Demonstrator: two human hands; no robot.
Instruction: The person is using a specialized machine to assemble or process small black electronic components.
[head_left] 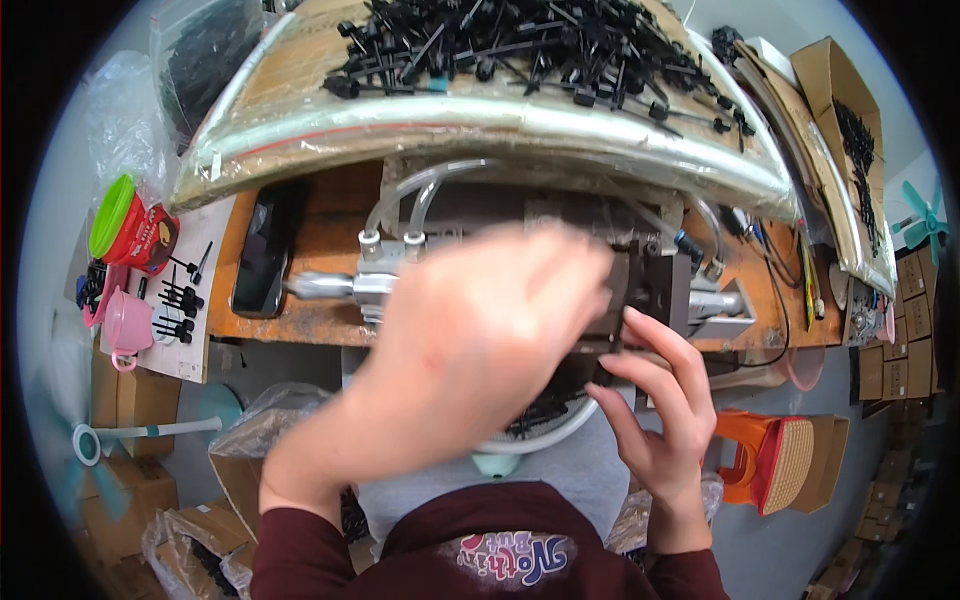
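Note:
My left hand [480, 320] is smeared by motion over the middle of a metal fixture, its fingers pointing right; whether it holds anything is hidden. My right hand [655, 400] is at the fixture's dark block [662, 292], fingers bent and thumb close to the middle fingertip, as in a pinch. What lies between those fingertips is too dark to make out. Clear air tubes [425, 195] and a silver cylinder [322, 286] belong to the fixture. Below the hands, a pale round container [535, 440] holds small black parts, partly hidden by my left hand.
A plastic-wrapped board [460, 115] bears a heap of black stemmed parts [540, 45]. On the left are a black phone [268, 245], a red tub [150, 240], a pink cup [128, 322] and a fan [90, 445]. Cables [785, 265] and an orange stool [750, 460] are on the right.

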